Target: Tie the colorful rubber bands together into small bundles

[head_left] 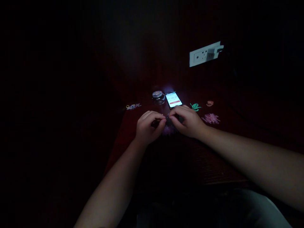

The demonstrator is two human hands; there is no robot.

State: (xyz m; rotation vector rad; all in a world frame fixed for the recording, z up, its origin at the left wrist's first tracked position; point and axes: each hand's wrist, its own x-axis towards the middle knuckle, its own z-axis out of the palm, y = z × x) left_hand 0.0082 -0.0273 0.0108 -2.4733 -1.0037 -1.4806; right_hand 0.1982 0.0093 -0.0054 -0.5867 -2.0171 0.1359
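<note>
My left hand (150, 126) and my right hand (187, 121) are close together over the dark red table, thumb and forefinger pinched on each. Between the two pinches is a small thin item (167, 116), too small and dim to make out well; both hands seem to hold it. Beneath them lies a pile of purple-pink pieces (168, 130), partly in shadow. Just beyond my fingers a lit phone (174, 99) shows a white screen with a red bar. Beside the phone stands a small round clear jar (158, 98) with a lid.
Small mixed-colour pieces (133, 107) lie at the table's left edge. Green loops (195, 107), orange rings (210, 103) and a pink pile (211, 118) lie to the right. A white wall socket (204, 54) holds a plug. Surroundings are very dark.
</note>
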